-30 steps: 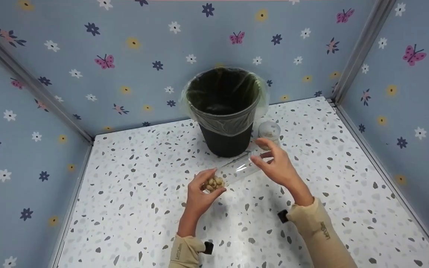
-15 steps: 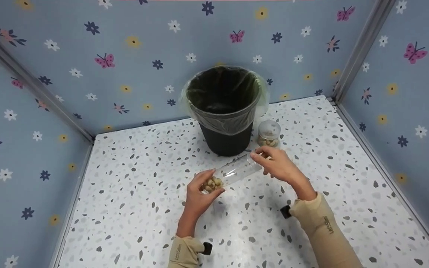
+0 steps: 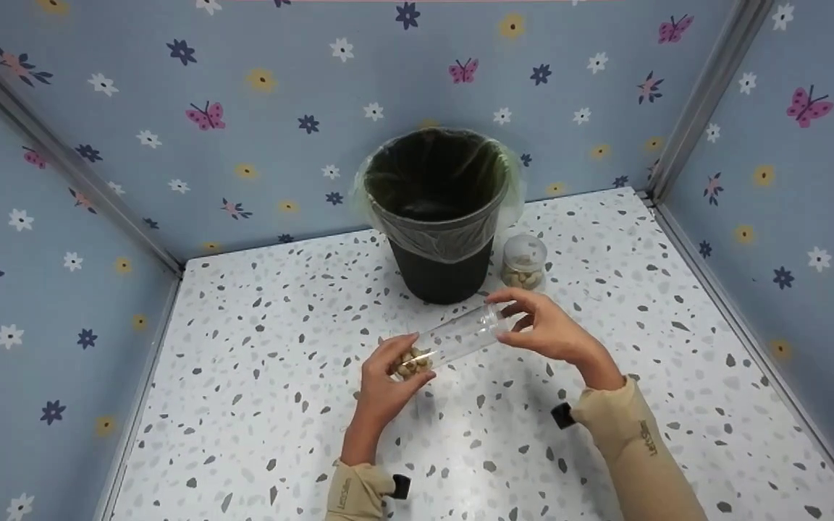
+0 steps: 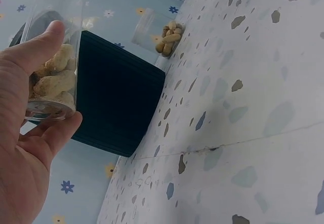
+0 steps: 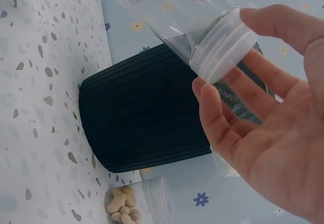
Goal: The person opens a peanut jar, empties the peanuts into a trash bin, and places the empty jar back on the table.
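Clear jar (image 3: 458, 339), long axis diagonal, lid (image 5: 224, 46) pointing away rightward, left hand (image 3: 381, 388) gripping base (image 4: 50, 109), right hand (image 3: 553, 333) pinching lid

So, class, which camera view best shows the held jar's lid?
The right wrist view: the lid is large and close there, in the right hand. The head view shows it small and faint; the left wrist view cuts off the jar before its lid.
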A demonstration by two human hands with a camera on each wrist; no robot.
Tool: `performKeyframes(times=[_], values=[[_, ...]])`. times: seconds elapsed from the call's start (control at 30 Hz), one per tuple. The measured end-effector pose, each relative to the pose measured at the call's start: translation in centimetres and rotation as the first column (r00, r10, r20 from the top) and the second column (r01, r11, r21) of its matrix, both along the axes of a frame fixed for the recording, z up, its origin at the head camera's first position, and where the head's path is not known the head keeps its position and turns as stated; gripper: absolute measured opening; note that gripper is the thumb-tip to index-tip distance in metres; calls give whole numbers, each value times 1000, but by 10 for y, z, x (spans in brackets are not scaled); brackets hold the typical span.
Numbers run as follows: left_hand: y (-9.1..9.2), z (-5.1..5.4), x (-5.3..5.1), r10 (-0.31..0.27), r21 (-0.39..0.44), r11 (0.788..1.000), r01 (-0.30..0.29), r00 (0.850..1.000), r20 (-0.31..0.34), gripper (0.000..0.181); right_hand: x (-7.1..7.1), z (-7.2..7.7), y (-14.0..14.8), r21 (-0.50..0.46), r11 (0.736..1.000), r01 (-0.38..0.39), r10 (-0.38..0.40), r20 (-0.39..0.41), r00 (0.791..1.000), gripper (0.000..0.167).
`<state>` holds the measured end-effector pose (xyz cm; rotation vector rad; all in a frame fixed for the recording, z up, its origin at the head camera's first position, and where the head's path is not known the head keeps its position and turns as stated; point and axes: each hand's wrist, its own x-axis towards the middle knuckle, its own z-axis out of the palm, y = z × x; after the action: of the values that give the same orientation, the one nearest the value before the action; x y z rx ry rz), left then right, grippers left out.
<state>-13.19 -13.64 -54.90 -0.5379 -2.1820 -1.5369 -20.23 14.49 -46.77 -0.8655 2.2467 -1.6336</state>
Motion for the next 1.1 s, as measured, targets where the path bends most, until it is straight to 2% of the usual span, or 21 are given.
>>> performKeyframes(times=[0.1, 0.2, 0.27, 0.3, 0.33, 0.37, 0.43, 0.47, 0.5, 0.53, 0.57, 0.6, 0.63, 0.7, 0.77, 0.9, 1.1], values=[[1, -2, 1, 25, 6, 1000, -25, 1000, 8, 60, 5, 5, -2, -25, 1000, -5, 4, -62, 998, 50], [2, -4, 1, 42, 24, 999, -43, 999, 23, 59, 3, -4, -3, -82, 996, 26, -33, -87, 996, 58], [3, -5, 1, 47, 37, 998, -48, 998, 30, 59, 1, -12, -5, -120, 989, 86, -100, -115, 988, 54], [3, -5, 1, 51, 44, 998, -52, 998, 37, 59, -1, -15, -6, -134, 983, 127, -148, -161, 976, 48], [3, -6, 2, 54, 50, 997, -56, 998, 42, 59, -2, -18, -7, -141, 974, 179, -207, -217, 954, 40], [3, -6, 2, 57, 55, 997, -59, 997, 46, 59, -3, -19, -9, -146, 960, 240, -273, -277, 921, 29], [3, -7, 3, 62, 61, 996, -66, 997, 52, 59, -4, -19, -12, -134, 909, 395, -415, -390, 822, 14], [3, -7, 3, 65, 61, 996, -69, 996, 52, 59, -4, -18, -13, -115, 874, 471, -471, -433, 768, 17], [4, -7, 3, 64, 63, 996, -67, 997, 51, 59, -4, -17, -14, -82, 843, 532, -508, -451, 734, 21], [4, -7, 3, 62, 62, 996, -65, 997, 46, 59, -3, -15, -15, -38, 815, 578, -531, -445, 721, 26], [4, -8, 3, 61, 62, 996, -64, 997, 41, 59, -3, -13, -16, 17, 797, 604, -540, -428, 725, 32], [4, -8, 3, 60, 62, 996, -62, 998, 36, 59, -3, -10, -17, 82, 783, 617, -539, -407, 738, 37], [4, -8, 3, 60, 61, 996, -61, 998, 31, 59, -2, -8, -18, 151, 777, 611, -526, -379, 762, 42], [4, -8, 4, 63, 60, 996, -65, 998, 26, 59, -1, -4, -19, 266, 778, 569, -487, -317, 814, 52], [5, -8, 4, 63, 62, 996, -65, 998, 29, 59, -1, -2, -20, 325, 792, 517, -447, -268, 853, 58], [5, -6, 5, 57, 58, 997, -60, 997, 44, 59, -3, -2, -20, 345, 839, 420, -366, -213, 906, 57], [2, -4, 5, 65, 59, 996, -69, 996, 64, 59, -7, -6, -17, 213, 949, 232, -200, -158, 967, 43]])
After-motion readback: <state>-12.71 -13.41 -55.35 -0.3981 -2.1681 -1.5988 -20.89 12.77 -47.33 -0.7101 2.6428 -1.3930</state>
